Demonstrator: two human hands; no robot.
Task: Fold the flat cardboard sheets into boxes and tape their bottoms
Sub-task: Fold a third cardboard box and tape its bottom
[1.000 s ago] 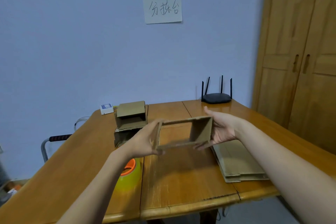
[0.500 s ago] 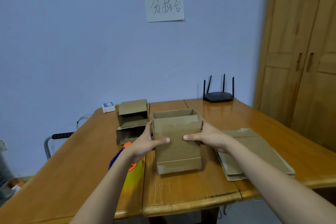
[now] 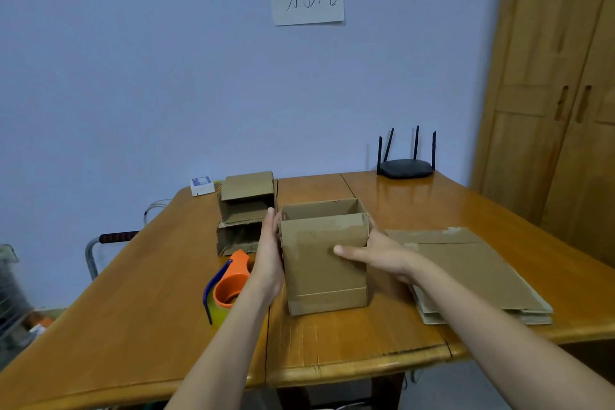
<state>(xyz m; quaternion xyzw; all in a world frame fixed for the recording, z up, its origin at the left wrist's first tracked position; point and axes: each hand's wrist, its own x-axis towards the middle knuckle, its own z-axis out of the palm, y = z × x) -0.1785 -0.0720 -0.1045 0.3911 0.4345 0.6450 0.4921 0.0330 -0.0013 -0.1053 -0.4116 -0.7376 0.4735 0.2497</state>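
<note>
An opened-out cardboard box [image 3: 319,273] stands upright on the wooden table [image 3: 349,339], its top open. My left hand [image 3: 270,253] lies flat against its left side, fingers straight. My right hand [image 3: 376,251] grips its right side, thumb across the front face. A stack of flat cardboard sheets [image 3: 466,270] lies to the right of the box. An orange and blue tape dispenser [image 3: 226,286] with a yellow roll sits to the left, partly behind my left forearm.
Two folded boxes [image 3: 244,210] are stacked behind the dispenser. A black router [image 3: 404,168] and a small white device [image 3: 202,185] sit at the table's far edge. A wooden wardrobe [image 3: 559,110] stands at the right, a chair handle [image 3: 116,237] at the left.
The box was held up as an open tube a second ago; it now stands on the table. My left thumb has come off the front face and the hand lies flat on the side.
</note>
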